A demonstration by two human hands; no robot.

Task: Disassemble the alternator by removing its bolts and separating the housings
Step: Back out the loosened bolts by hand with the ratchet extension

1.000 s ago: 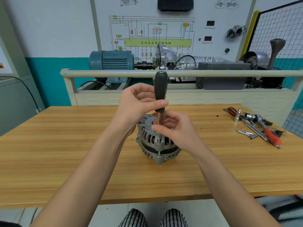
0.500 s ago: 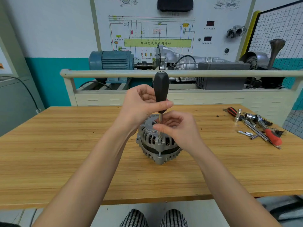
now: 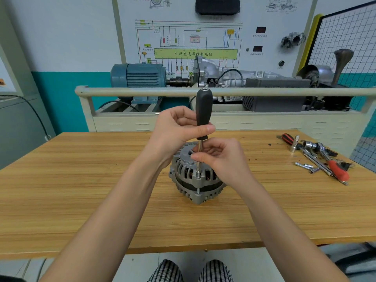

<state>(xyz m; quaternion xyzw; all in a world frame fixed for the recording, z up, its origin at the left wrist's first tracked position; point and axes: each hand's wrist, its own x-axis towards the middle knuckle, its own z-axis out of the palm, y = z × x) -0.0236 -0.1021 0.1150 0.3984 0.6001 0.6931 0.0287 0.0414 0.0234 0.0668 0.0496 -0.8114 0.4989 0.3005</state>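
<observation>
- The alternator (image 3: 195, 180) stands on the wooden tabletop (image 3: 81, 190), near its middle, with its ribbed grey housing facing up.
- A nut driver with a black handle (image 3: 203, 112) stands upright over the near edge of the alternator; its thin metal shaft (image 3: 199, 151) goes straight down.
- The socket tip of the shaft sits on a bolt (image 3: 198, 176) at the rim of the upper housing.
- The left hand (image 3: 179, 129) grips the lower part of the black handle, with the thumb laid across the front and the fingers curled behind.
- The right hand (image 3: 223, 157) is lower, and its thumb and fingertips pinch the metal shaft just above the housing; the other fingers are curled.
- At the right end of the tabletop lies a group of loose tools: a red-handled screwdriver (image 3: 338, 173), a ratchet wrench (image 3: 317, 147), and several small sockets (image 3: 304, 165), well apart from the alternator.
- Behind the tabletop stands a training rig with a blue electric motor (image 3: 140, 75) joined to a metal gearbox (image 3: 221, 75), and a wiring diagram board (image 3: 193, 43) on the wall.
</observation>
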